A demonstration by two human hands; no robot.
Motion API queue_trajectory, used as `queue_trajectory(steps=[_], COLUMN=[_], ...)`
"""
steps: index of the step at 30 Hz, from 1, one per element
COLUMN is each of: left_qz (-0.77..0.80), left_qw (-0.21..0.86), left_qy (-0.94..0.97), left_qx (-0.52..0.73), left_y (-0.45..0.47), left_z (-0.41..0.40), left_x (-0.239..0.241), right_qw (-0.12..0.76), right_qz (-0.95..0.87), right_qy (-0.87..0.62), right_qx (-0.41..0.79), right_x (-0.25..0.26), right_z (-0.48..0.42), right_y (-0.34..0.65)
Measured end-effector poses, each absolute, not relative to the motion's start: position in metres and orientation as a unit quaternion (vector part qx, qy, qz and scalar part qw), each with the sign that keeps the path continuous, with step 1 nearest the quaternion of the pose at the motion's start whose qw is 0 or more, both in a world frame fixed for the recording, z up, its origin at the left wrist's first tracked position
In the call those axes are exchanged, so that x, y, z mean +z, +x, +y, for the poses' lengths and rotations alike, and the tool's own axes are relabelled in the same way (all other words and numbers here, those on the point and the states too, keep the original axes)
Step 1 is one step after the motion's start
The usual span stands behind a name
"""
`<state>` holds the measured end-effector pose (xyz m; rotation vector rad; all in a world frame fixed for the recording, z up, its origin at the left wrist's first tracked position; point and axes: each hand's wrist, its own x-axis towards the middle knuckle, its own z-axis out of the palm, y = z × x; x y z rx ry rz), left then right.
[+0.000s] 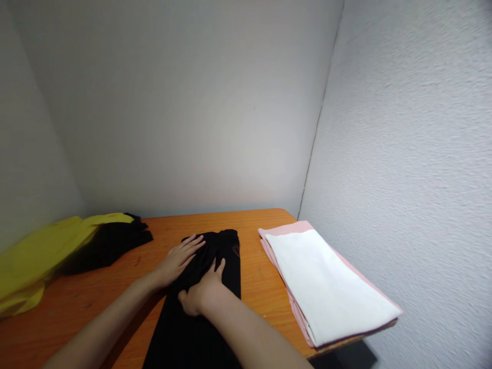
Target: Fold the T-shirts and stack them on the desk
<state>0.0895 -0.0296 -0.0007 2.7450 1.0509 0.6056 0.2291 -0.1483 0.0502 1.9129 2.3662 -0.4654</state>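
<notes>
A black garment (226, 256) lies folded lengthwise in the middle of the orange wooden table (261, 287), reaching toward me. My left hand (179, 259) rests flat on its left part, fingers stretched out and together. My right hand (202, 292) lies on the cloth just below, thumb pointing up and the other fingers curled under; whether they pinch the fabric is hidden.
A folded white cloth (326, 282) sits on a folded pink one (286, 228) at the table's right edge. A yellow garment (34, 256) and another black garment (111, 241) lie heaped at the left. Grey walls close in behind and at the right.
</notes>
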Motion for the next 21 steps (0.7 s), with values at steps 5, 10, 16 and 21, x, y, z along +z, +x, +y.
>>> queue_trajectory(steps=[5,10,16,21], left_qz=[0.363,0.365,0.361,0.366], left_qw=[0.080,0.087,0.054,0.030], left_qy=[0.912,0.912,0.919,0.920], left_qx=[0.173,0.164,0.148,0.138], left_y=[0.091,0.092,0.092,0.092], left_z=[-0.036,-0.039,-0.043,-0.044], left_x=[0.006,0.005,0.004,0.002], right_qw=[0.096,0.114,0.112,0.060], right_qz=[0.790,0.791,0.792,0.862], right_qy=[0.586,0.582,0.585,0.431], right_qx=[-0.152,-0.148,-0.136,-0.260], right_x=[0.066,0.076,0.078,0.102], right_z=[-0.172,-0.183,-0.194,-0.164], right_y=[0.217,0.211,0.205,0.251])
